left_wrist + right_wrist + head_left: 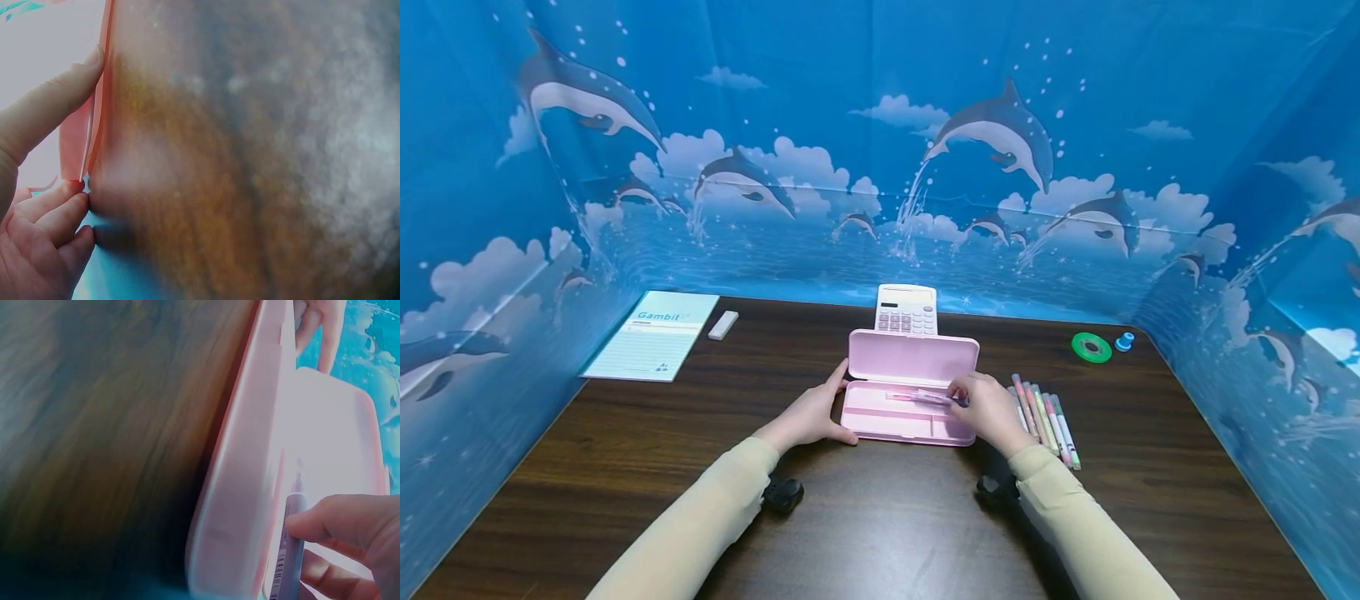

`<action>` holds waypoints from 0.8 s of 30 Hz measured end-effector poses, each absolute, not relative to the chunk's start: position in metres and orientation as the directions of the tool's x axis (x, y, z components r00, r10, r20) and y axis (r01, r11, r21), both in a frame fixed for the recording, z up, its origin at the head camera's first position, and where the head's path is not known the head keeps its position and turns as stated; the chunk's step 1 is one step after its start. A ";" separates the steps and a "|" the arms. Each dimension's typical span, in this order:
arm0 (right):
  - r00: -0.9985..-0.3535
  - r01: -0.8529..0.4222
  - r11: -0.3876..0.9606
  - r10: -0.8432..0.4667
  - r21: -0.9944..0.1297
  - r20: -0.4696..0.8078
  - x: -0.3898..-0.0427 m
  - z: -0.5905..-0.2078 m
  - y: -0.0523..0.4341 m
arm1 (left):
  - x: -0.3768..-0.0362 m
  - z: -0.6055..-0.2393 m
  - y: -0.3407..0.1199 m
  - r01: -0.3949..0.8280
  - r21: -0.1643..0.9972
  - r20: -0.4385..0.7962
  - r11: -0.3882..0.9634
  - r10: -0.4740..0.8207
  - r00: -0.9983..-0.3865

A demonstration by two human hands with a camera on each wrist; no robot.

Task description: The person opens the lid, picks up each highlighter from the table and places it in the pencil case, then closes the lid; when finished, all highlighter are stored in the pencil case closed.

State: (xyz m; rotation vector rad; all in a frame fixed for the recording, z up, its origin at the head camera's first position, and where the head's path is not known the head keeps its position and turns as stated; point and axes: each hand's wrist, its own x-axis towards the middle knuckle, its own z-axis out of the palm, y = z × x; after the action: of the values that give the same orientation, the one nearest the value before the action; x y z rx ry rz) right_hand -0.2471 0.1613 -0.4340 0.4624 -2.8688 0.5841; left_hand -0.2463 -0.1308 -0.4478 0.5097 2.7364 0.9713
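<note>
- Pink, rectangular, rigid pencil case (887, 423), lid raised, mid-table: a knock could drop the lid.
- Left hand (808, 414): fingers spread, unclenched, bracing the case's left end; slackening might let it slide.
- Right hand (988, 406): grasping the pen over the case; early release could leave it askew.
- Slim multicoloured markers (1043, 417), beside the right wrist: a brushing sleeve could roll them.
- Purple-grey, cylindrical pen (290, 550), pinched: a loose pinch could twist it.

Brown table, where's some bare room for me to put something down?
The table is bare right of the felt-tip pens; left of the left sleeve, below the Gambit notepad; and between both sleeves, in front of the pink pencil case. It's crowded around that case: calculator behind, pens close on its right.
</note>
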 end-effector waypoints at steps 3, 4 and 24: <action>-0.937 -0.341 0.870 -0.281 -0.356 0.209 -0.250 -0.434 0.151 | -0.247 -0.449 -0.131 0.257 0.638 -0.062 0.726 0.382 -0.922; -0.937 -0.342 0.870 -0.285 -0.356 0.202 -0.251 -0.434 0.148 | -0.247 -0.449 -0.131 0.257 0.638 -0.062 0.726 0.381 -0.922; -0.938 -0.346 0.838 -0.299 -0.421 0.175 -0.255 -0.432 0.124 | -0.247 -0.449 -0.131 0.258 0.634 -0.065 0.729 0.382 -0.922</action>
State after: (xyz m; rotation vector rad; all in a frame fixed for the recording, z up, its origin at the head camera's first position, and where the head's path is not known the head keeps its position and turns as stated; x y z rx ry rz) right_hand -0.2549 0.1235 -0.4319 0.5125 -2.9134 0.6969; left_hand -0.2473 -0.1309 -0.4492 0.5124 2.7408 0.9618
